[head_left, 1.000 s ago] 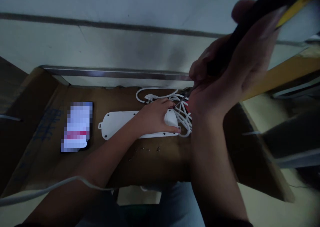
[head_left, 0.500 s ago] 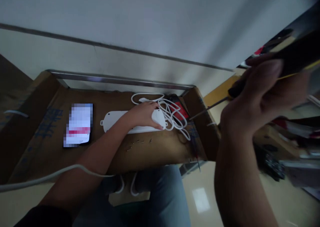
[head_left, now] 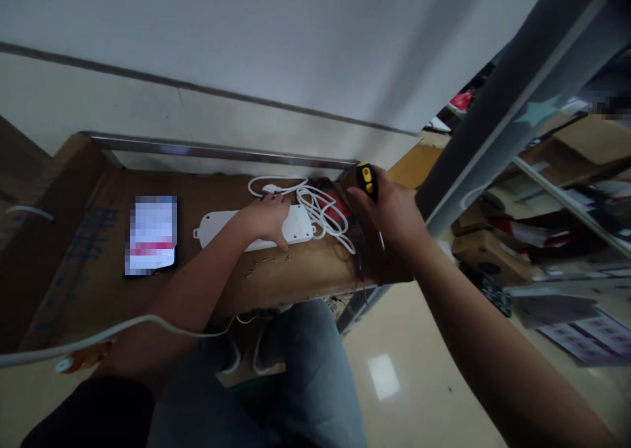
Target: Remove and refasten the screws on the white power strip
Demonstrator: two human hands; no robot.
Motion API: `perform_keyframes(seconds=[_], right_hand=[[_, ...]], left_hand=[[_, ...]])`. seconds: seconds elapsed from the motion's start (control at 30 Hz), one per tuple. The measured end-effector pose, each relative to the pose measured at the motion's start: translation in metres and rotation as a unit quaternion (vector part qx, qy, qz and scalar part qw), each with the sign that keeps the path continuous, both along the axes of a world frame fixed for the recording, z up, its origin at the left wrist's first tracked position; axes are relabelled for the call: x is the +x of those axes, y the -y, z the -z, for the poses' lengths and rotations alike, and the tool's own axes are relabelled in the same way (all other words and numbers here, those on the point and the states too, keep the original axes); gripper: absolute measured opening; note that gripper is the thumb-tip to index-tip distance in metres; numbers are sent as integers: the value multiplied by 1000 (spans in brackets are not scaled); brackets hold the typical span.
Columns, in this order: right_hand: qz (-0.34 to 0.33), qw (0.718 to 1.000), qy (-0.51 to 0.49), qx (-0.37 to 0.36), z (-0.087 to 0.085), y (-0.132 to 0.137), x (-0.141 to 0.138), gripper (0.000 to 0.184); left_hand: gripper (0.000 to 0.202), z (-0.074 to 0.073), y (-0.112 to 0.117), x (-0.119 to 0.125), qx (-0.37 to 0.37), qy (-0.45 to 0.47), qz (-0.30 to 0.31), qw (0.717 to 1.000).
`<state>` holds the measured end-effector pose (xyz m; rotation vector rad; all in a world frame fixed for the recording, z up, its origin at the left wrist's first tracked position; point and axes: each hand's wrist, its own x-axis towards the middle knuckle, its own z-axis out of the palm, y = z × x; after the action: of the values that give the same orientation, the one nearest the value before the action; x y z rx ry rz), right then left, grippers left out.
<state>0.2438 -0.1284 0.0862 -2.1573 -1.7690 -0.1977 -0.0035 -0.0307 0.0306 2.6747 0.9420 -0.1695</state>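
Note:
A white power strip (head_left: 298, 224) lies bottom side up on the cardboard surface, with screw holes in its face. My left hand (head_left: 266, 219) grips it across the middle, fingers over the far edge and thumb at the near one. From its right end a white cord (head_left: 320, 210) runs into loose coils, and a plug (head_left: 270, 189) lies behind the strip. Several small screws (head_left: 263, 260) are scattered in front of it. Over the right side of the cardboard, my right hand (head_left: 392, 205) is closed around the black and yellow handle of a screwdriver (head_left: 366, 177), its shaft pointing down.
A lit phone (head_left: 152, 234) lies on the left of the cardboard tray (head_left: 98, 290). Beside the coils sits a red and black object (head_left: 332, 205). A white cable (head_left: 148, 320) crosses over my left forearm. A grey post (head_left: 513, 80) and shelving with boxes stand at right.
My right hand has come down and left with the screwdriver, from the upper right to the tray's right side. My left hand stays on the power strip.

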Motion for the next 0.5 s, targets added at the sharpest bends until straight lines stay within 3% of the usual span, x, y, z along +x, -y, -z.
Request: perform_keyframes(seconds=[0.13,0.27,0.4,0.5], right_hand=[[11,997,25,-74,8,-4,-3,79],[32,995,46,-77,7,-8,1,79],[36,997,62,33,-15,11,1,69],[13,985,71,159,-32,55,-12,57]], left_hand=[[98,1,-3,1,2,-20,8,1000],[98,3,-4,1,0,-21,4,1000],[96,-1,-1,1,-6,-22,2,1000],[94,-3,0,0,-11,-27,0,1000]])
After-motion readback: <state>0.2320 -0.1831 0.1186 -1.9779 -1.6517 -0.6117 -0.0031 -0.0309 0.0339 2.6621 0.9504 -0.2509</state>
